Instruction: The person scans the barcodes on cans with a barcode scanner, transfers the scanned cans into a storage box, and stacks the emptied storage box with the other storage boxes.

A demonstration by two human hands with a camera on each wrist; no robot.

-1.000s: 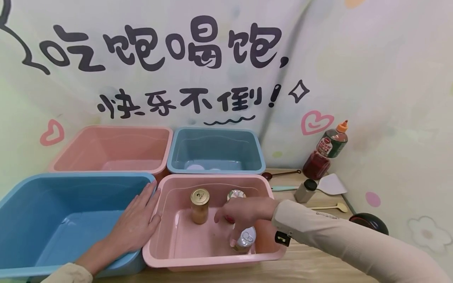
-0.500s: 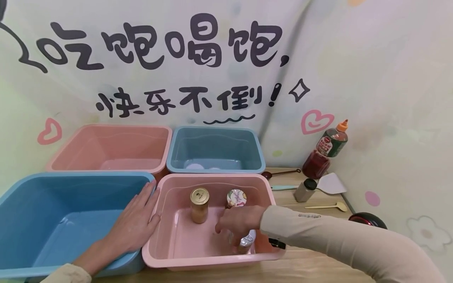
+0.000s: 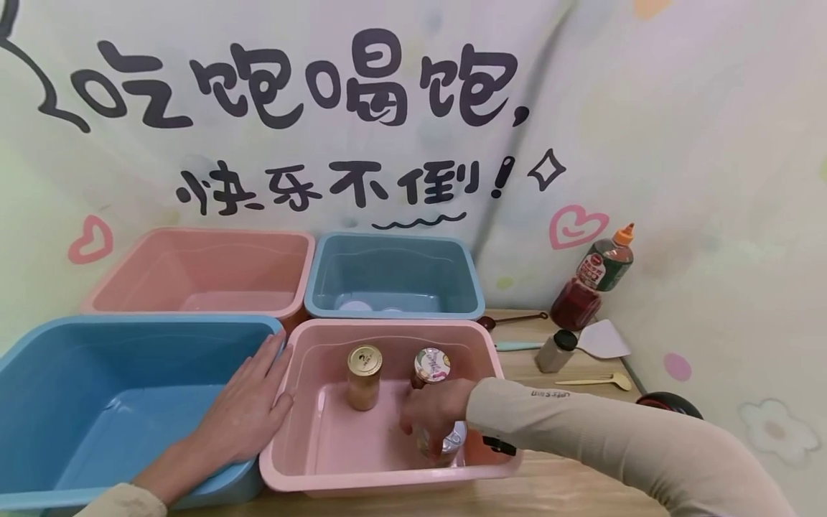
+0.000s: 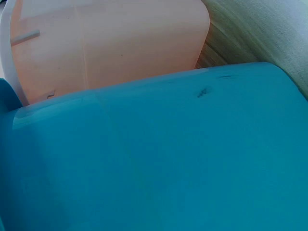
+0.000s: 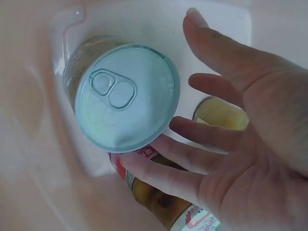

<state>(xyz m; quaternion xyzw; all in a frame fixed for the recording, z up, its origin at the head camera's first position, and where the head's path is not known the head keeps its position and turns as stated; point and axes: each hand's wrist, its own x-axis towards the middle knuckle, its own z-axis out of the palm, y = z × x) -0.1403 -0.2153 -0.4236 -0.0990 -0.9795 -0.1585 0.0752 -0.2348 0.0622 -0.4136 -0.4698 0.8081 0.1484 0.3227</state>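
Note:
My left hand (image 3: 242, 409) rests with fairly straight fingers on the blue bin's (image 3: 145, 445) right rim, against the front pink bin (image 3: 394, 474). Inside that pink bin, my right hand (image 3: 436, 409) is beside a can with a silver pull-tab lid (image 5: 127, 98). In the right wrist view its fingers are spread and extended along the can, not wrapped round it; the thumb stands apart. A jar with a white patterned lid (image 3: 431, 365) stands behind the hand, and a gold-topped can (image 3: 365, 380) stands to its left. The left wrist view shows bin walls only, no hand.
Behind stand another pink bin (image 3: 213, 273) and a smaller teal bin (image 3: 394, 269). Right of them on the wooden table are a sauce bottle (image 3: 591, 276), a black-capped shaker (image 3: 557, 352), a white spatula (image 3: 604, 339), a yellow utensil (image 3: 601, 380) and a dark spoon (image 3: 510, 319).
My right hand has shifted left and slightly toward the front of the pink bin, uncovering the patterned jar lid. The left hand stays put.

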